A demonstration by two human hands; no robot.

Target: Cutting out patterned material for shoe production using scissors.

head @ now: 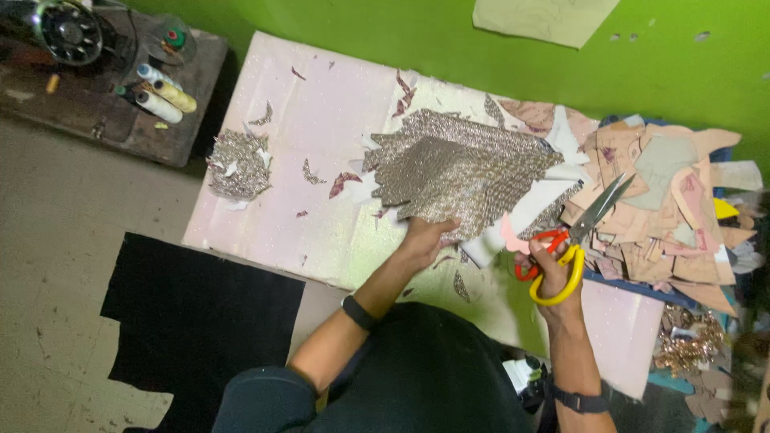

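Left hand (pixel 423 237) pinches near edge of glitter sheet stack (pixel 457 172) on pink table (pixel 321 112); right hand (pixel 553 273) grips scissors (pixel 573 240). Stack looks light, floppy, rough-faced; hold near the cut line.

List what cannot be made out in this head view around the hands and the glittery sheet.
- Left hand: fingertips hidden under the glittery silver sheet.
- Scissors: blade tips lost against the pile of tan cut pieces; whether they touch anything is unclear.
- Right hand: fingers partly hidden by the yellow and red handles.
- Sewing machine: cut off by the top edge.
- Right-edge scraps: blurred.
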